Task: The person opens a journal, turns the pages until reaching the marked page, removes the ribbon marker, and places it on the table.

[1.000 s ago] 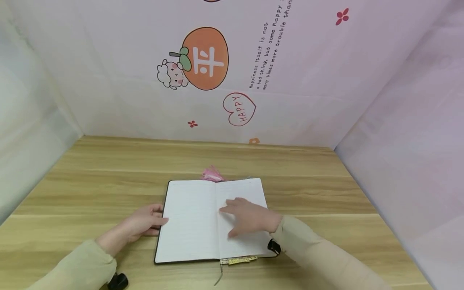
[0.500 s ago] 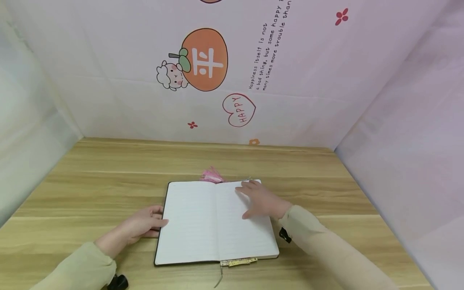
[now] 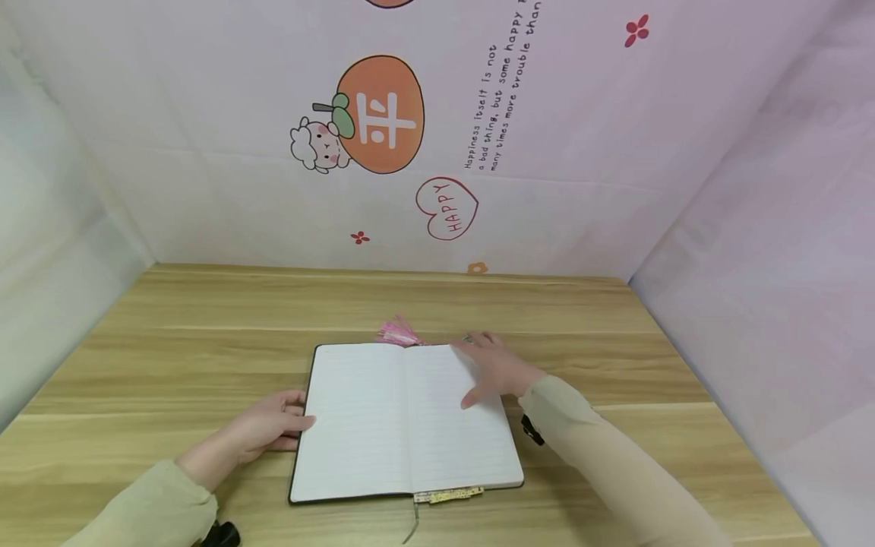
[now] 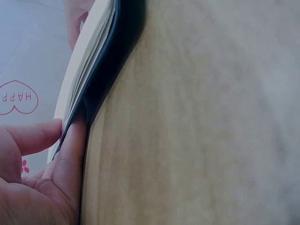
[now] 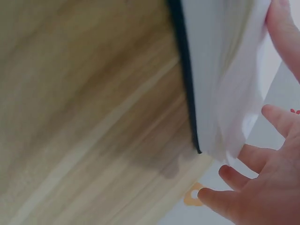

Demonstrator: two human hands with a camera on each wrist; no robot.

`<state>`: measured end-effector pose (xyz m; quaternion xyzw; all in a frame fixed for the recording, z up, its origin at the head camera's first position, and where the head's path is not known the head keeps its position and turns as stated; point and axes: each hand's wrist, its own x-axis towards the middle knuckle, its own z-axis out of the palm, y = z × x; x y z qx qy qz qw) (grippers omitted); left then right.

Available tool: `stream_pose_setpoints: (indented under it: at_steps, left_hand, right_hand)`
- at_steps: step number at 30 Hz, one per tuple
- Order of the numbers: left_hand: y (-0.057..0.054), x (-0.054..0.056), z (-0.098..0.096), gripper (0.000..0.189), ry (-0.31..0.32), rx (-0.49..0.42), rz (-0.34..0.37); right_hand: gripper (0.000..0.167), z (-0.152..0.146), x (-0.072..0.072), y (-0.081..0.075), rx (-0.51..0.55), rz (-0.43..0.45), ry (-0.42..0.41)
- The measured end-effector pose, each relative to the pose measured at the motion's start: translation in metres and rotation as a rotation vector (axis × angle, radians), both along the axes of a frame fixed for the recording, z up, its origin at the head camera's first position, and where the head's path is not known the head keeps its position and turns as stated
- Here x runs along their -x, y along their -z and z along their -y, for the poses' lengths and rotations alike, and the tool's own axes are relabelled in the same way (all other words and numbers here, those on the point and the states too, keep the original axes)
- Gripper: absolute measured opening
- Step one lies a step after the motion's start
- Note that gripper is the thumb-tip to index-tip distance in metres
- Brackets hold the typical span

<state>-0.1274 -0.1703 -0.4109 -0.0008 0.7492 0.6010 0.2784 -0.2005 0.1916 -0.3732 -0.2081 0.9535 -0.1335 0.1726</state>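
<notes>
An open notebook (image 3: 355, 425) with lined white pages and a dark cover lies on the wooden table. My left hand (image 3: 276, 422) pinches its left edge, thumb on the page; in the left wrist view the fingers (image 4: 70, 164) reach under the cover (image 4: 105, 70). At the upper right corner of the right page is my right hand (image 3: 497, 368), fingers spread. The right wrist view has its thumb (image 5: 285, 35) against the page and the fingertips close to the edges of the page stack (image 5: 211, 84).
A pink tassel (image 3: 398, 332) sticks out above the notebook. Yellow patterned tabs (image 3: 454, 495) and a thin ribbon (image 3: 415, 523) show along its lower edge. Wooden tabletop (image 3: 171, 342) surrounds it, and a printed curtain (image 3: 547, 213) stands behind.
My right hand has moved from the middle of the right page up and right to its upper corner. My left hand keeps its hold on the left edge.
</notes>
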Motion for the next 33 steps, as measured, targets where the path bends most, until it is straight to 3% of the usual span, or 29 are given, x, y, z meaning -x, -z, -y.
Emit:
stream_pose_setpoints:
  at_steps: [8,17,33]
  left_hand:
    - [0.002,-0.001,-0.002,0.054,-0.016,0.014,0.002]
    - [-0.001,0.0,-0.001,0.055,-0.013,0.029,-0.011]
    - [-0.001,-0.002,-0.003,0.052,-0.017,0.03,-0.016]
  right_hand:
    - [0.108,0.003,0.007,0.002,-0.096,0.011,0.003]
    - [0.112,0.006,0.008,-0.001,-0.066,0.001,-0.003]
    - [0.108,0.01,0.004,0.003,-0.136,-0.077,0.008]
